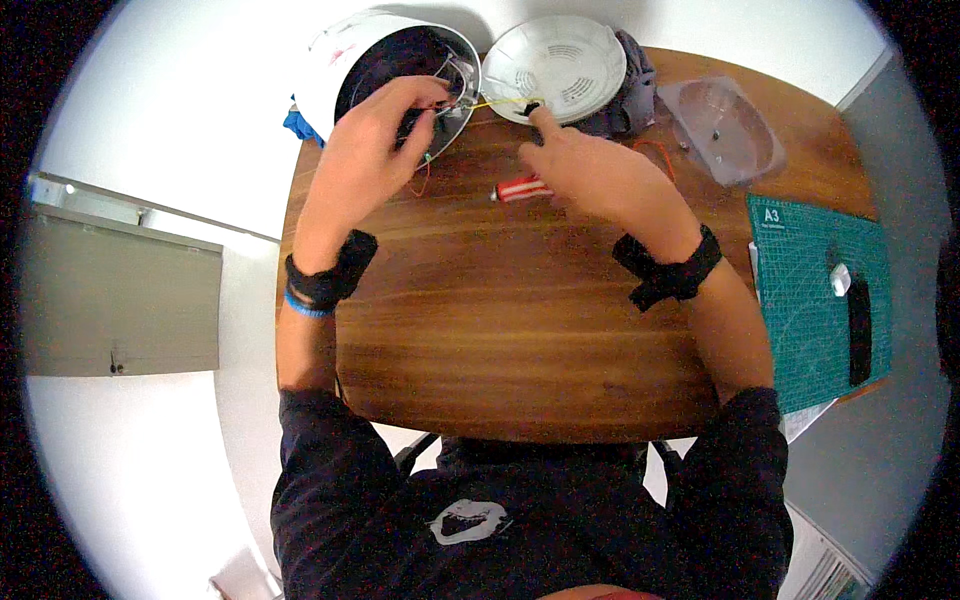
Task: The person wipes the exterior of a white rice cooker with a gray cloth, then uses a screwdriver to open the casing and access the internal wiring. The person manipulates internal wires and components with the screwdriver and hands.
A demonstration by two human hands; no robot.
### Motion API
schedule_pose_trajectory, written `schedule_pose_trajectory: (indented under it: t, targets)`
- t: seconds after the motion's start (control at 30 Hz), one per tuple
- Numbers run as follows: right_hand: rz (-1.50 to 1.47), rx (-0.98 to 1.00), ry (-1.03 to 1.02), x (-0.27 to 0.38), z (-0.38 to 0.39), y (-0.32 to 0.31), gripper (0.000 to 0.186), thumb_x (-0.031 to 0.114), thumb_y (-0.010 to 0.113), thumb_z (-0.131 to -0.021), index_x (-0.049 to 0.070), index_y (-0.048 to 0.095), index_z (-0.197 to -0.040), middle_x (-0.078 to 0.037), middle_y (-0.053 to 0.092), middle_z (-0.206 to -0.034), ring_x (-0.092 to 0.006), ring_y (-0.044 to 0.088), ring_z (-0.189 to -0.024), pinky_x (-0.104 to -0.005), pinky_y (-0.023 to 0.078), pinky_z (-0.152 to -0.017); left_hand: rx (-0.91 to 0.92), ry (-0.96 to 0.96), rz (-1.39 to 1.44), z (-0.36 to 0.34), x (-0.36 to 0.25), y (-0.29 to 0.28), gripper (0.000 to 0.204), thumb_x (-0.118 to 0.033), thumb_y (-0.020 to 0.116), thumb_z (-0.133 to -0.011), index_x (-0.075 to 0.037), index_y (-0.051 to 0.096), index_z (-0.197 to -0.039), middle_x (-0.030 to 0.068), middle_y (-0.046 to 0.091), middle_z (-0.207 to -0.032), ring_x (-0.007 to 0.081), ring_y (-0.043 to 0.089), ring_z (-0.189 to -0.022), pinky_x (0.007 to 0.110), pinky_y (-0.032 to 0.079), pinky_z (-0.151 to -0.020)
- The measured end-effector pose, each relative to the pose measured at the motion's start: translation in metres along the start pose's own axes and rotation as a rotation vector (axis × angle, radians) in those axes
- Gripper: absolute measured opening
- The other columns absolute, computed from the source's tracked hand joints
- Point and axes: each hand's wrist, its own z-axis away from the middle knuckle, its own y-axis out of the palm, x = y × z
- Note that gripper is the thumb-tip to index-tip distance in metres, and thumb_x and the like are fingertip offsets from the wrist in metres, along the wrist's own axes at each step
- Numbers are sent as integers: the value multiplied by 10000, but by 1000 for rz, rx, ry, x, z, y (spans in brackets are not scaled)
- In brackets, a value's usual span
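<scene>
Your left hand point(372, 135) reaches into the open mouth of the white cylindrical housing point(345, 62), which lies tipped on its side at the far left edge of the wooden table point(500, 320); your fingers are curled and pinched on the thin wires point(452, 100) inside it. Your right hand point(590, 170) sits just right of the housing, forefinger stretched out and pressing a small black part point(531, 107) at the end of a yellow wire point(495, 102), the other fingers loosely folded. That wire runs from the housing to the white round cover point(565, 62) beside it. A red screwdriver point(520, 189) lies on the table under your right hand. Well right of the housing are a clear plastic dome point(725, 125) and a green cutting mat point(810, 300).
</scene>
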Motion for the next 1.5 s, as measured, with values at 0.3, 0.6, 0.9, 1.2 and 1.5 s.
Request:
schedule_pose_trajectory:
  t: [0.3, 0.6, 0.9, 1.2, 1.5]
  targets:
    - [7, 267, 177, -19, -1, -8, 384, 66, 781, -864, -27, 548, -1154, -295, 505, -1530, -477, 723, -1039, -548, 606, -873, 163, -52, -131, -9, 51, 50, 392, -155, 732, -970, -106, 684, -1356, 187, 736, -1303, 404, 732, -1134, 489, 596, -966]
    - [-66, 344, 228, 4, 6, -64, 354, 53, 727, -909, 22, 544, -1210, -257, 515, -1528, -503, 702, -1016, -557, 573, -859, 211, -84, -150, -24, 63, 55, 191, -218, 774, -941, -174, 793, -1126, 144, 800, -1007, 399, 764, -980, 507, 624, -853]
    - [149, 259, 460, -5, -30, -108, 328, 220, 722, -966, 52, 575, -1206, -250, 722, -1057, -483, 679, -1089, -566, 526, -874, 157, 39, -232, -44, 76, 67, 186, -240, 798, -902, -173, 805, -1075, 150, 792, -1002, 400, 762, -984, 539, 616, -871]
    - [80, 220, 463, -2, -36, -80, 309, 258, 663, -1029, 34, 564, -1218, -282, 741, -1037, -510, 699, -1047, -582, 541, -856, 225, 0, -282, -38, 74, 64, 189, -279, 778, -932, -184, 815, -1092, 146, 795, -995, 402, 766, -952, 529, 627, -842]
    - [144, 126, 440, -1, -41, -69, 345, 350, 617, -1088, 10, 659, -1137, -279, 739, -995, -500, 704, -971, -582, 548, -854, 199, 75, -219, -38, 78, 62, 184, -281, 780, -936, -172, 813, -1080, 153, 792, -973, 406, 762, -945, 519, 627, -842]
